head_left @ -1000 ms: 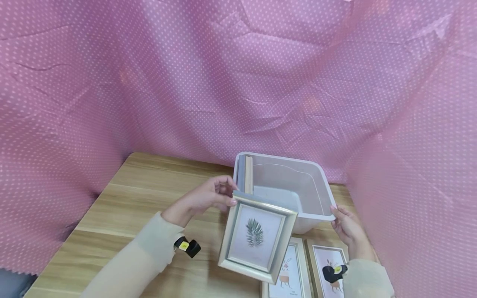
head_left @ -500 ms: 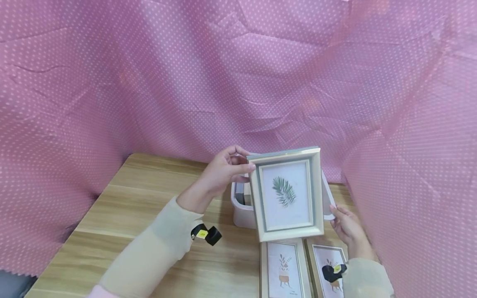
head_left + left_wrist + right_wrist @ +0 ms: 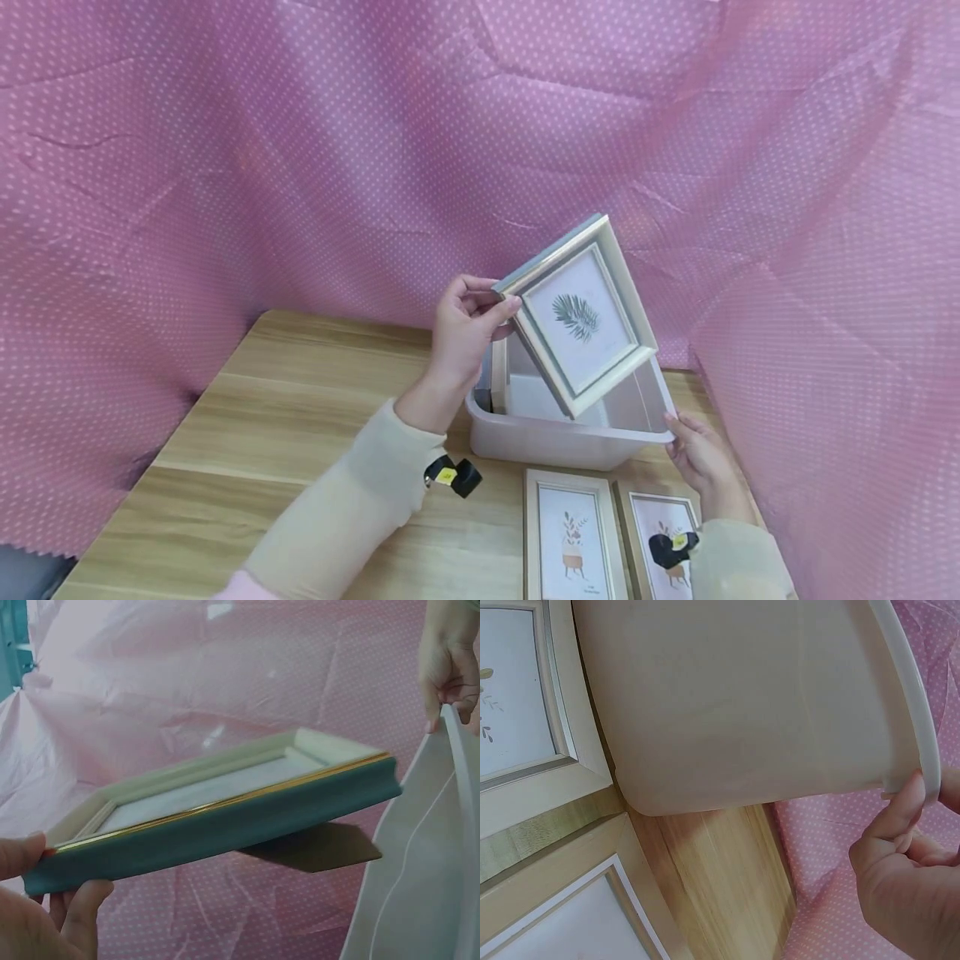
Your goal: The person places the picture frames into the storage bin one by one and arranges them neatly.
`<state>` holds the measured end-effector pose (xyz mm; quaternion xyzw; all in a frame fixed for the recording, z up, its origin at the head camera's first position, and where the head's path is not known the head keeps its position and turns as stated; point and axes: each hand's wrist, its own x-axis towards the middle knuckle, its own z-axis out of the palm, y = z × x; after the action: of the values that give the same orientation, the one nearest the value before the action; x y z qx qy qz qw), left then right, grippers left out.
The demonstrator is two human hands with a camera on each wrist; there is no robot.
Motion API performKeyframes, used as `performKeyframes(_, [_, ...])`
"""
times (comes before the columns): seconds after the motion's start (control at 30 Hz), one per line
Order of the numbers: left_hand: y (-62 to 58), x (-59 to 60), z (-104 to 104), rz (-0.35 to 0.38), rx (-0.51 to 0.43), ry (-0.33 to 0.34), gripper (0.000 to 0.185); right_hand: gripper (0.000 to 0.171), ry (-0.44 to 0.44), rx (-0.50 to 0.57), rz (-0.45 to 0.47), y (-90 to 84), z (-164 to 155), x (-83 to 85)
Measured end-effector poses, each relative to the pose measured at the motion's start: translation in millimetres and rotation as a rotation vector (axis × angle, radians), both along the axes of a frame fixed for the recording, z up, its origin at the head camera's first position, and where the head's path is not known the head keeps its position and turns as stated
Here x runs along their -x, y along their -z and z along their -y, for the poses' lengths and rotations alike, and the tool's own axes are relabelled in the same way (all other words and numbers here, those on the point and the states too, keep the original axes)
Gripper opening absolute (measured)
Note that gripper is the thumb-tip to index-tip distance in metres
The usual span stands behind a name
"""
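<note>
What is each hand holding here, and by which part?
The left hand pinches the leaf-print picture frame by its upper-left corner, tilted above the plastic bin. The right hand grips the bin's rim at its near right corner.

The bin (image 3: 558,446) sits on the counter (image 3: 300,400) right of the frame's centre, backed by the curtain (image 3: 300,167). Inside it, a frame (image 3: 498,375) stands against its left wall. The leaf picture frame (image 3: 577,317) hangs tilted above the bin, the left hand (image 3: 461,333) at its upper left corner. The right hand (image 3: 693,454) touches the bin's lower right rim. Two flat frames (image 3: 573,533) lie side by side below the bin, at the frame's bottom edge.
</note>
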<state>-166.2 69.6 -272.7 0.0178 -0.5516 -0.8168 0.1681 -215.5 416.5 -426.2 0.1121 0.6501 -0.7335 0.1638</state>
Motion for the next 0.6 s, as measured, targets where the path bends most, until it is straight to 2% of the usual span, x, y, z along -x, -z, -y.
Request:
performKeyframes(0.13, [9.8, 1.4, -11, -0.016, 0.055, -0.106, 0.029, 0.065, 0.011, 0.008, 0.017, -1.4, 0, -0.1])
performKeyframes(0.37, [35.2, 3.7, -32, -0.061, 0.219, -0.286, 0.032, 0.007, 0.039, 0.052, 0.006, 0.1, -2, -0.8])
performKeyframes(0.47, [50.7, 6.7, -40, -0.079, 0.25, -0.354, 0.031, 0.013, 0.034, 0.044, 0.005, 0.4, -2, -0.8])
performKeyframes(0.6, [69.2, 6.2, -51, -0.07, 0.272, -0.404, 0.031, 0.014, 0.038, 0.062, 0.005, 1.4, -2, -0.5])
